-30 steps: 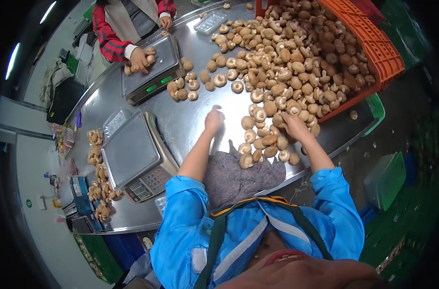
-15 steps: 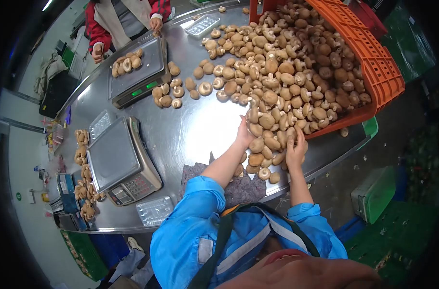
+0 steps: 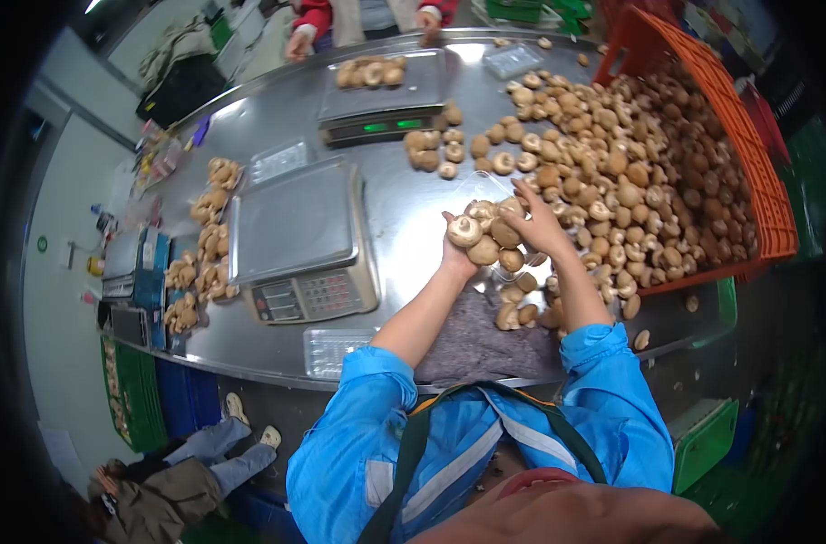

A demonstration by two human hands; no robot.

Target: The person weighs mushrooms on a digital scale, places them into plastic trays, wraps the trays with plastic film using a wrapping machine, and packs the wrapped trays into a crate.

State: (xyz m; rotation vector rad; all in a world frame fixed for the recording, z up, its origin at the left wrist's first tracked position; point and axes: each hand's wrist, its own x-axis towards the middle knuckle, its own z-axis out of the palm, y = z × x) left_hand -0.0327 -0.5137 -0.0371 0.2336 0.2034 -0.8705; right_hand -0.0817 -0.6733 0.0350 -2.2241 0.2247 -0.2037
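Observation:
Between my two hands is a cluster of several brown mushrooms, some with pale undersides up. My left hand cups them from the left. From the right, my right hand closes in on the cluster with its fingers curved over it. A clear plastic tray shows partly behind the mushrooms. Right of my hands a large mushroom pile spreads out of an orange crate lying on its side. A grey cloth lies below my hands, with a few mushrooms at its upper edge.
A scale stands left of my hands. Farther back, another scale carries mushrooms, with a co-worker's hands near it. An empty plastic tray lies at the steel table's front edge. Mushroom groups lie at left.
My hands have lifted a cluster of mushrooms off the pile's lower edge and moved left with it. The view has turned, and a seated person now shows at the lower left.

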